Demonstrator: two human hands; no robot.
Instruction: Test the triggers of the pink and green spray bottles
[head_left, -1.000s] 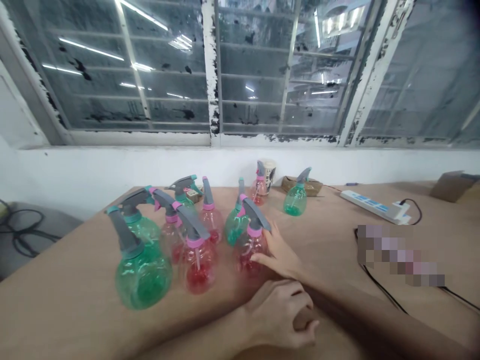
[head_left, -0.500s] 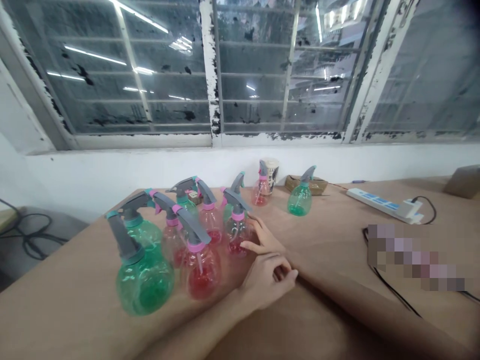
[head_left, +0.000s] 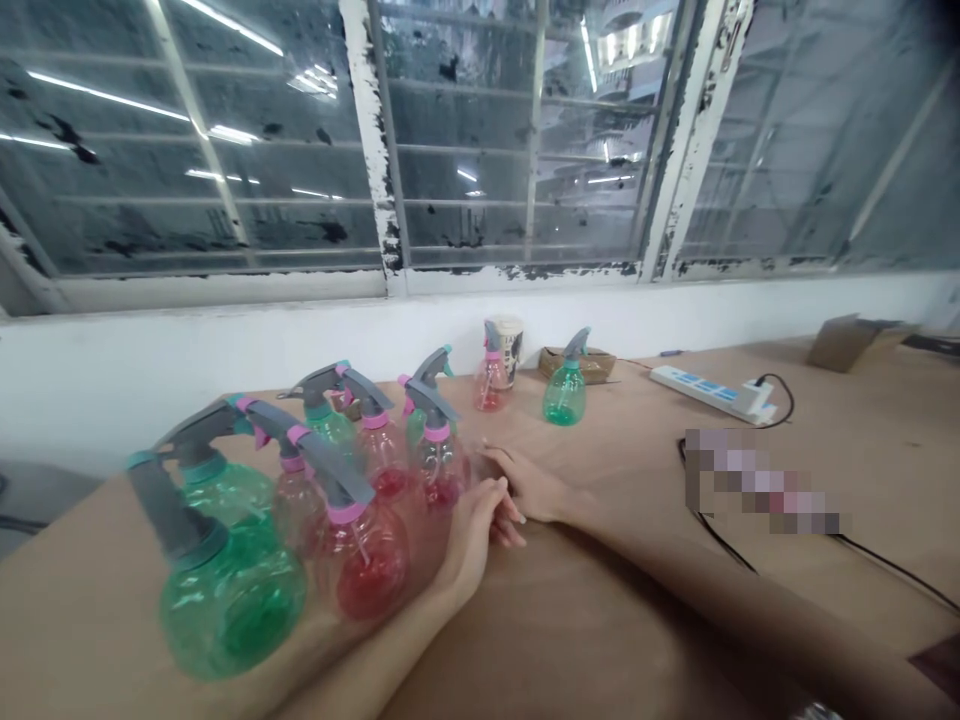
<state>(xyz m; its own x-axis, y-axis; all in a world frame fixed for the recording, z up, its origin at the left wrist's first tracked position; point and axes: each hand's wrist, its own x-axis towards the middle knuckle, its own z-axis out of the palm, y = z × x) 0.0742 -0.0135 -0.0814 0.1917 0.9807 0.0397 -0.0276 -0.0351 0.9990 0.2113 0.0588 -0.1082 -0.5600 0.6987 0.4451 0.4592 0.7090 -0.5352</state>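
My left hand (head_left: 476, 530) is loosely curled with its fingers apart, and nothing shows in it. Close behind it and slightly to the right, my right hand (head_left: 534, 487) has bent fingers, partly blurred and covered by the left hand; I see no object in it. Nearest to both hands stands a spray bottle with a pink collar (head_left: 439, 465) and red liquid. Left of my left hand is another red spray bottle (head_left: 371, 560), upright. A large green spray bottle (head_left: 232, 610) stands at the front left, with several more red and green ones grouped behind.
At the back are a red spray bottle (head_left: 491, 385), a paper cup (head_left: 514, 345), a green spray bottle (head_left: 564, 395) and a brown package (head_left: 592, 365). A power strip (head_left: 709, 393) and a black cable (head_left: 720, 540) lie right. A cardboard box (head_left: 855, 342) stands far right.
The view has turned right, so everything sits further left. My right hand has drawn back from the nearby pink-collared bottle, its fingers more bent. My left hand has turned and moved closer to it.
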